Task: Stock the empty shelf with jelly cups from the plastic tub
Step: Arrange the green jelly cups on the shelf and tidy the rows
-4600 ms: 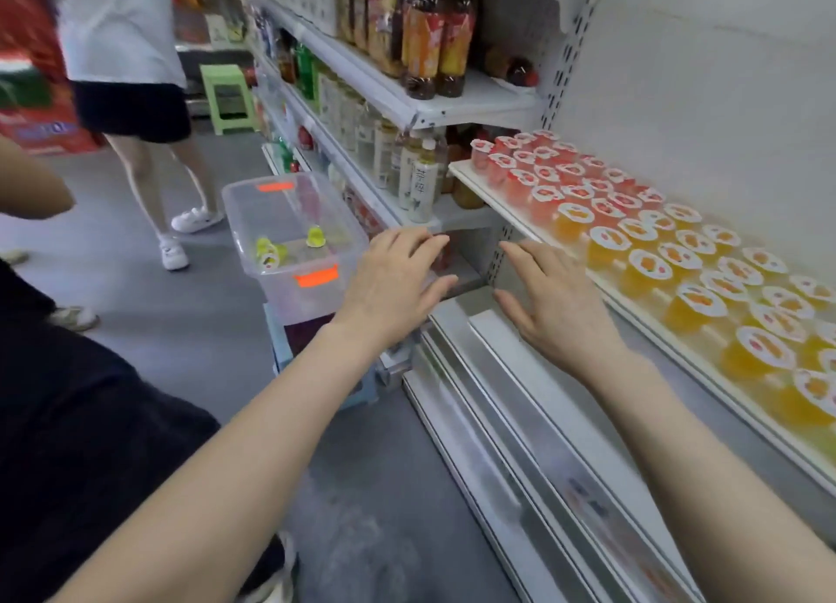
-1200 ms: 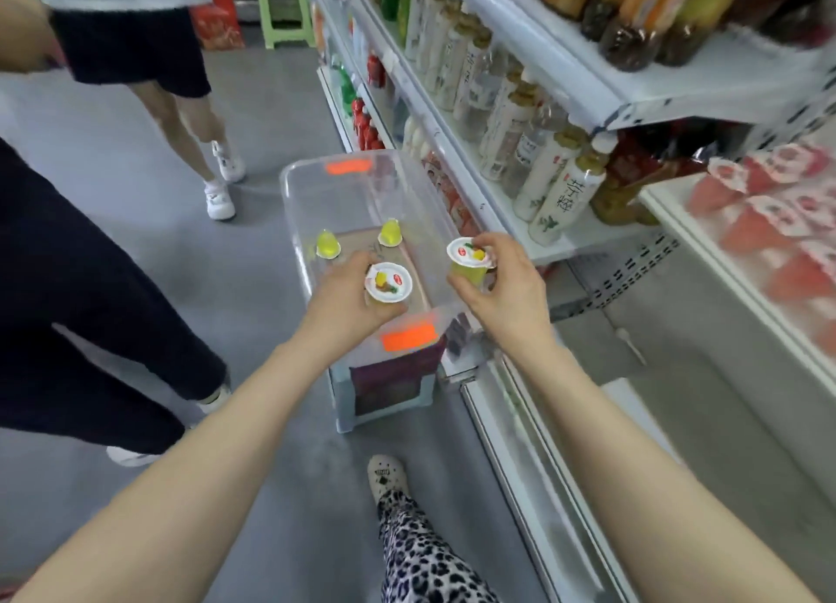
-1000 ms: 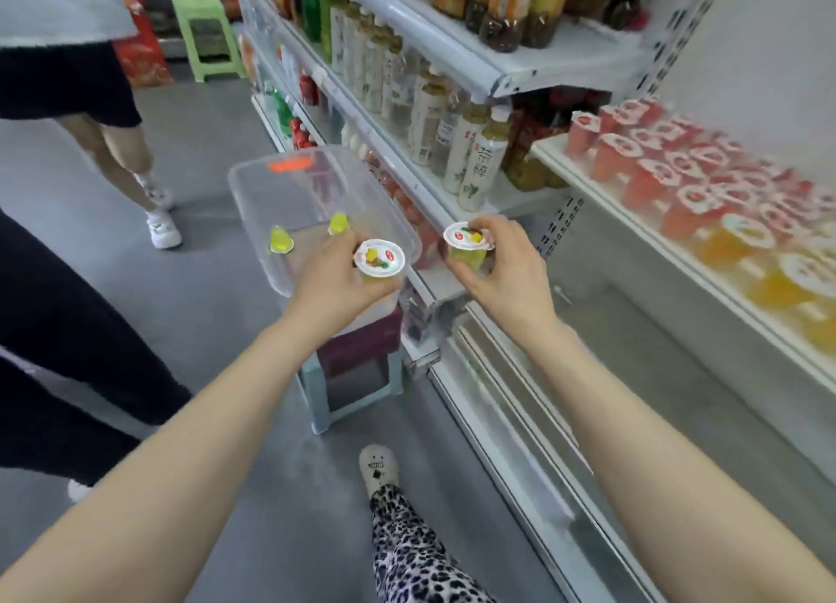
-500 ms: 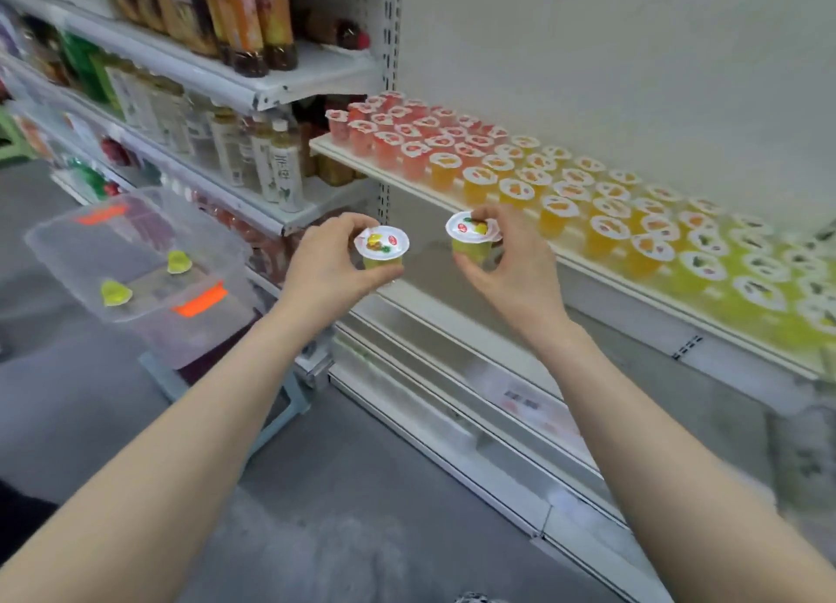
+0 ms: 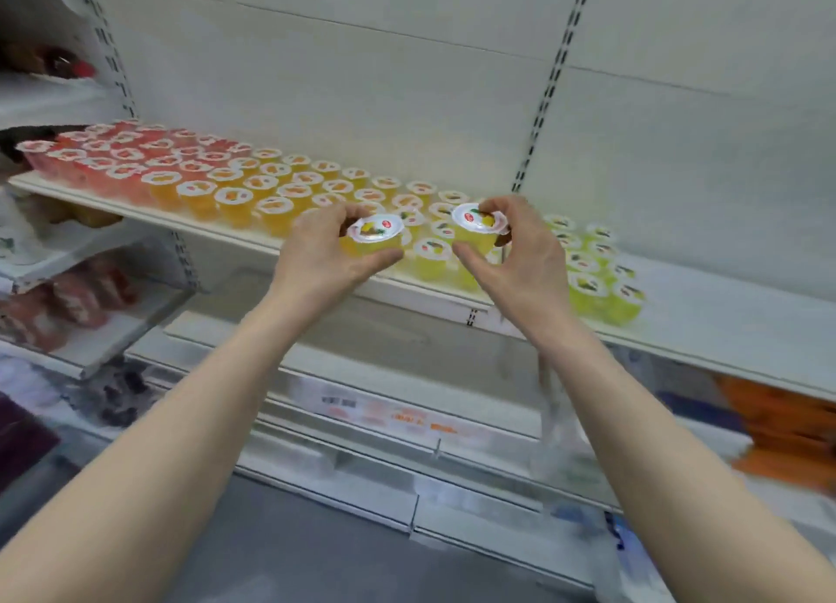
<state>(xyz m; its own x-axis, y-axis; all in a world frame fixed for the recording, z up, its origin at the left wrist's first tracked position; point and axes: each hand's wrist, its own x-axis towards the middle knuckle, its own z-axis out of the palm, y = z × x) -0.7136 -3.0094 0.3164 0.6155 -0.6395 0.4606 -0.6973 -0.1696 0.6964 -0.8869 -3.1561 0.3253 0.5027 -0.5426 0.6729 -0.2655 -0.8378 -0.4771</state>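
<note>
Two yellow jelly cups, both clear plastic with a white foil lid and fruit print. The left cup (image 5: 373, 239) is gripped by the left hand (image 5: 323, 252), fingers (image 5: 382, 257) curled round its side wall. The right cup (image 5: 477, 230) is gripped by the right hand (image 5: 520, 261), thumb under and the other fingers over the far rim. Both cups are upright, held in the air just in front of the shelf (image 5: 724, 306) edge and apart from each other.

The shelf already carries packed rows: red cups (image 5: 90, 159) at the far left, then orange cups (image 5: 235, 193), yellow cups (image 5: 429, 252) behind the hands, and green cups (image 5: 597, 283) last. Right of the green cups the shelf surface is bare white through to the frame edge. The front lip runs diagonally, dropping toward the right. A white back panel (image 5: 362, 82) with a slotted upright (image 5: 547, 82) stands behind it, with open height above the cups. A lower shelf with a price strip (image 5: 384, 414) sits below the arms, and grey floor (image 5: 316, 553) beneath that. The edges of the view are blurred.
</note>
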